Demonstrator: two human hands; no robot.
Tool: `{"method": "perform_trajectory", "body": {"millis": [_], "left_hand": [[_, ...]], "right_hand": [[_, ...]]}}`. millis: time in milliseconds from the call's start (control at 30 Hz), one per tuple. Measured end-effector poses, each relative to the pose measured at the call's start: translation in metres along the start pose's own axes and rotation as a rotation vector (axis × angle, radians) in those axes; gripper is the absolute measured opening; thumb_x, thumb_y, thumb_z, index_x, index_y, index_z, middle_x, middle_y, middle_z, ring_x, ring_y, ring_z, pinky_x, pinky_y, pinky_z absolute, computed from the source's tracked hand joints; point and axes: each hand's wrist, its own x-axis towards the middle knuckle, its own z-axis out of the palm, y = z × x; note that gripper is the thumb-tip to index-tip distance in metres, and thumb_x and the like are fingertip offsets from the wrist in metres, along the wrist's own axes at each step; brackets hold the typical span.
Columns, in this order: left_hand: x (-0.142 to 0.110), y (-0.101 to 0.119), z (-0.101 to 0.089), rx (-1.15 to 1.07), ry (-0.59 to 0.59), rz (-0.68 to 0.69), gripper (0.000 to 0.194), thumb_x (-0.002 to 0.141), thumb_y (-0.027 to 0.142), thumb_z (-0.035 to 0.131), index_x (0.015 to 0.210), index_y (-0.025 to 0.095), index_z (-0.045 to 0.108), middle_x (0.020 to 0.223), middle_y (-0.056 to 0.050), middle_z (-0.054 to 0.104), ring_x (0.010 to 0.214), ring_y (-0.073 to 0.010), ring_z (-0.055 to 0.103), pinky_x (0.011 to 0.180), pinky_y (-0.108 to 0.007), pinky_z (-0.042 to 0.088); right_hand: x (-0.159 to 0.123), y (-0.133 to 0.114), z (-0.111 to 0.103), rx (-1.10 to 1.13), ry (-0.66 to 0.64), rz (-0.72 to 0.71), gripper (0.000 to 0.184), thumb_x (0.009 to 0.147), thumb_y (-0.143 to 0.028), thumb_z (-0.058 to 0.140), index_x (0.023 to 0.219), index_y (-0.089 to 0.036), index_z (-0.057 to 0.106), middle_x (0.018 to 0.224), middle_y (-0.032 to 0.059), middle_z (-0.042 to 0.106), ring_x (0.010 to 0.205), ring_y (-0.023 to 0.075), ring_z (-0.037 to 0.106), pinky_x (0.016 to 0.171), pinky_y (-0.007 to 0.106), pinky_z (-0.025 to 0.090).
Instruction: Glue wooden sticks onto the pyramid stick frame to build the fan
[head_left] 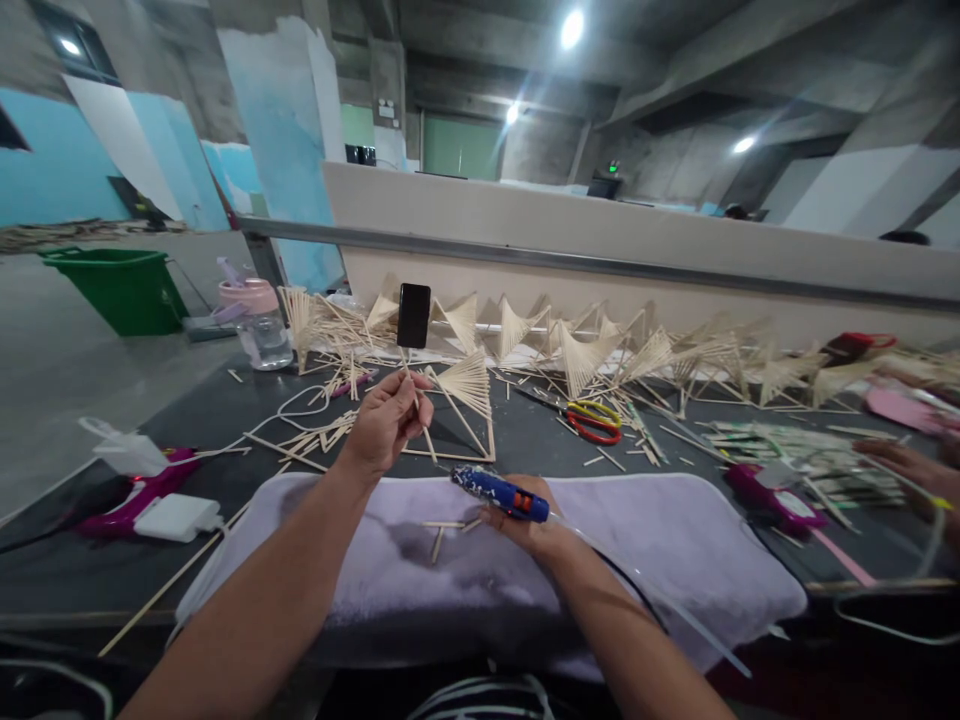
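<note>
My left hand (391, 418) pinches a thin wooden stick (430, 444), whose lower end points down towards the tip of a hot glue gun (495, 490). My right hand (529, 525) is wrapped round that blue glue gun, and a clear glue stick (701, 625) trails out of its back. Just beyond my hands stands a fan-shaped wooden stick model (466, 386) on a straight-sided stick base. Short stick pieces (439, 540) lie on the lilac towel (637, 550) under my hands. Whether the glue gun tip touches the held stick, I cannot tell.
A row of finished-looking stick fans (585, 355) lines the back. Around me are a black phone (414, 315), scissors (594, 420), a water bottle (259, 325), power strips (139, 500) with chargers, and loose sticks. Another person's hand (907, 465) is at the right.
</note>
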Motion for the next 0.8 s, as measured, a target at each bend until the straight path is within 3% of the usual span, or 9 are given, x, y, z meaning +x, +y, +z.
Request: {"method": "perform_trajectory", "body": {"millis": [467, 600, 800], "left_hand": [[-0.001, 0.001, 0.0, -0.041, -0.004, 0.002, 0.017, 0.083, 0.033, 0.052, 0.084, 0.017, 0.055, 0.05, 0.002, 0.054, 0.036, -0.005, 0.039, 0.034, -0.013, 0.024], [-0.001, 0.002, 0.0, -0.092, -0.013, -0.052, 0.015, 0.083, 0.032, 0.052, 0.086, 0.018, 0.055, 0.05, 0.003, 0.053, 0.035, -0.0047, 0.039, 0.035, -0.013, 0.026], [0.002, 0.0, -0.002, -0.107, -0.038, -0.057, 0.015, 0.083, 0.03, 0.053, 0.093, 0.018, 0.058, 0.052, 0.002, 0.052, 0.04, -0.0065, 0.043, 0.038, -0.015, 0.032]], "right_hand": [[0.0, -0.002, 0.001, 0.072, -0.006, 0.115, 0.03, 0.067, -0.04, 0.064, 0.051, -0.018, 0.051, 0.049, -0.0015, 0.049, 0.047, 0.0105, 0.043, 0.045, 0.023, 0.03], [0.007, 0.002, -0.01, 0.371, 0.07, 0.324, 0.028, 0.067, -0.043, 0.065, 0.059, -0.017, 0.056, 0.047, -0.0013, 0.053, 0.045, 0.012, 0.048, 0.046, 0.024, 0.035], [0.044, 0.029, -0.05, 0.905, 0.218, 0.435, 0.033, 0.066, -0.046, 0.067, 0.069, -0.014, 0.059, 0.062, 0.0003, 0.059, 0.048, 0.0096, 0.052, 0.048, 0.023, 0.04]]}}
